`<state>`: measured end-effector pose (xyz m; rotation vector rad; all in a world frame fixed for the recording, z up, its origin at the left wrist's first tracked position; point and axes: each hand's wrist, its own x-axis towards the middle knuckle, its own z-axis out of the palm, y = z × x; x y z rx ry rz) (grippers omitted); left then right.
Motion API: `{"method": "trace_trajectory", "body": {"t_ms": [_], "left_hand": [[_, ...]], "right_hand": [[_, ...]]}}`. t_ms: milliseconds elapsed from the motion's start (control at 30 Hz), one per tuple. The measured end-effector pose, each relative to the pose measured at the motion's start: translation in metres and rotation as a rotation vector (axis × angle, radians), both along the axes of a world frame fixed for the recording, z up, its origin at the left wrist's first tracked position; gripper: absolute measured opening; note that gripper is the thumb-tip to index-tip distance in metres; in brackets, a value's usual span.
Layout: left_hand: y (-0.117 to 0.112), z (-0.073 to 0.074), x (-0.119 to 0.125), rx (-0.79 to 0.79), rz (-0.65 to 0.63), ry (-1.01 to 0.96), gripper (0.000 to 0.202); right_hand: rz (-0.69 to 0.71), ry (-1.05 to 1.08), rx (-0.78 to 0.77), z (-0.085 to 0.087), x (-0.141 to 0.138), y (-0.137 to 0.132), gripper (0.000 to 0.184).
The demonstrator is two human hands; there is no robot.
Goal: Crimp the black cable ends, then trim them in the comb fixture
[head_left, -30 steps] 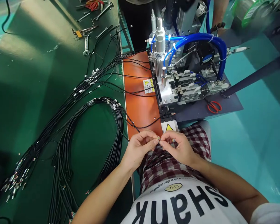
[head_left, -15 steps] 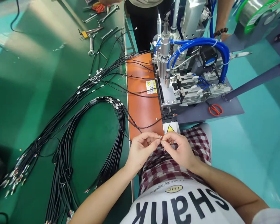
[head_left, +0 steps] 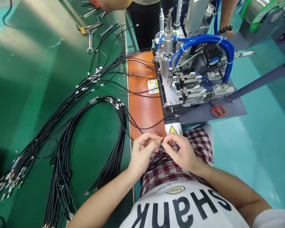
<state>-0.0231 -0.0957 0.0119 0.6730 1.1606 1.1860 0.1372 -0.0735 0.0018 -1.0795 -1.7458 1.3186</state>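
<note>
To your left, the black cable coil point(head_left: 122, 126) lies on the green table point(head_left: 92, 133), well apart from your fingertips. Your left hand point(head_left: 142, 152) has its thumb and forefinger pinched together on a small pale-tipped piece point(head_left: 161, 138), which pokes out just past them; its wrist is bent slightly, and the forearm slants up from the lower left across the table's edge. The piece sits between your two hands, near the close corner of the orange plate point(head_left: 146, 109) and over your checkered trousers point(head_left: 166, 172). Your right hand point(head_left: 181, 152) brings thumb and forefinger almost together beside the piece, though you cannot tell here whether they grip it; its other fingers curl in, and its forearm slopes in from the lower right
</note>
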Motion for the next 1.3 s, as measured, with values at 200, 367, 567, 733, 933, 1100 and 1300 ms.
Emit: {"method": "trace_trajectory", "body": {"t_ms": [200, 367, 567, 733, 933, 1100, 1300], "left_hand": [[0.001, -0.001, 0.001, -0.024, 0.019, -0.026, 0.007], [-0.001, -0.004, -0.001, -0.013, -0.031, 0.049, 0.01], [0.0, -0.005, 0.0, 0.013, -0.056, 0.093, 0.012], [-0.001, -0.007, 0.0, -0.003, -0.05, 0.095, 0.014], [-0.002, -0.008, 0.001, -0.001, -0.051, 0.075, 0.013], [-0.002, -0.008, 0.002, 0.0, -0.05, 0.074, 0.012], [-0.003, -0.007, 0.003, 0.02, -0.047, 0.09, 0.011]], "right_hand": [[0.027, -0.015, -0.05, 0.001, 0.001, 0.005, 0.01], [-0.012, 0.068, -0.14, 0.002, 0.004, 0.014, 0.005], [-0.06, 0.105, -0.158, 0.003, -0.001, 0.017, 0.006], [-0.058, 0.121, -0.228, 0.003, -0.002, 0.018, 0.005], [-0.055, 0.17, -0.327, 0.002, -0.002, 0.018, 0.004], [-0.07, 0.205, -0.368, 0.001, -0.002, 0.017, 0.006], [-0.116, 0.219, -0.359, 0.0, -0.004, 0.013, 0.006]]}}
